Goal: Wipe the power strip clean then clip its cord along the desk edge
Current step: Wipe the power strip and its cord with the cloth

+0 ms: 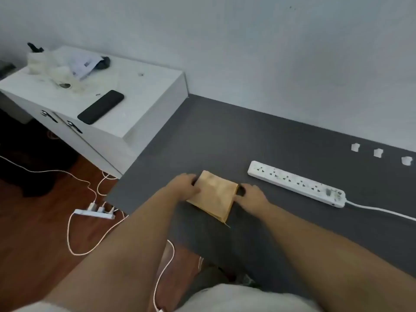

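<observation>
A folded tan cloth lies on the dark grey desk. My left hand grips its left edge and my right hand pinches its right edge. To the right lies a white power strip with dirty marks near its switch end. Its white cord runs off toward the right edge of the view. Three small white cable clips sit in a row near the wall behind the strip.
A white cabinet stands left of the desk with a black phone, crumpled plastic and papers on it. On the wooden floor lies a second power strip with plugs and looping white cables.
</observation>
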A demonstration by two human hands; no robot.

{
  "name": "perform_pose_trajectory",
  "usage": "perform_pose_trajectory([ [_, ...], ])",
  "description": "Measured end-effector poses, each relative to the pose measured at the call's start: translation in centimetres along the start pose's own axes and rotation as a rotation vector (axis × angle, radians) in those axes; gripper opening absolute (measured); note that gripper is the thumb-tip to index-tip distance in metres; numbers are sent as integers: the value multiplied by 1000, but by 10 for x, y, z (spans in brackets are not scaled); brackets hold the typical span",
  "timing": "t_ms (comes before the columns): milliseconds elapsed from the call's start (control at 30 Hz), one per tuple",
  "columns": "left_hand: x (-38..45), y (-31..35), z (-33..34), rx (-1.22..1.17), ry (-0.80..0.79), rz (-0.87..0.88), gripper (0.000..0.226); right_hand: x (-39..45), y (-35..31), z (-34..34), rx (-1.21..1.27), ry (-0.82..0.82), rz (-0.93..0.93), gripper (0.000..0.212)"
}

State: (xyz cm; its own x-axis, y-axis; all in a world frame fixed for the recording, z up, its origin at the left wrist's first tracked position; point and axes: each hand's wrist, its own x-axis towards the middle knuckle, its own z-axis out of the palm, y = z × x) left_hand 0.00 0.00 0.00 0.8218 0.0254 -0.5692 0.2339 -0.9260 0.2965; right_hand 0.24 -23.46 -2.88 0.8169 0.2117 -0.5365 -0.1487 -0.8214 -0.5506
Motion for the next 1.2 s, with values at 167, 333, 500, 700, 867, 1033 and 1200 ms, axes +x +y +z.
perform_pose_trajectory([
  [167, -4, 7, 19, -159, 145, -29, 50, -1, -22, 8, -123, 90, 79, 53],
  [333, -3, -2, 29, -490, 111, -86, 28, 0, -37, 12, 40, 57, 25, 20],
  [500, -9, -11, 18, -1052, -37, 8, 45, -14, -32, -4, 875, 50, 180, 29],
  [700, -18, 30, 6, -1173, -20, 113, 69, -42, -22, -33, 1174, 133, 110, 45],
  [867, -20, 67, -3, -807, -58, 303, 47, -63, 2, -57, 1040, 117, -37, 37],
  [1033, -24, 99, -7, -283, 95, 420, 60, -77, 31, -70, 336, 157, -11, 44],
  [1200, -23, 118, 3, -225, 220, 471, 26, -90, 51, -68, 509, 438, -28, 6],
])
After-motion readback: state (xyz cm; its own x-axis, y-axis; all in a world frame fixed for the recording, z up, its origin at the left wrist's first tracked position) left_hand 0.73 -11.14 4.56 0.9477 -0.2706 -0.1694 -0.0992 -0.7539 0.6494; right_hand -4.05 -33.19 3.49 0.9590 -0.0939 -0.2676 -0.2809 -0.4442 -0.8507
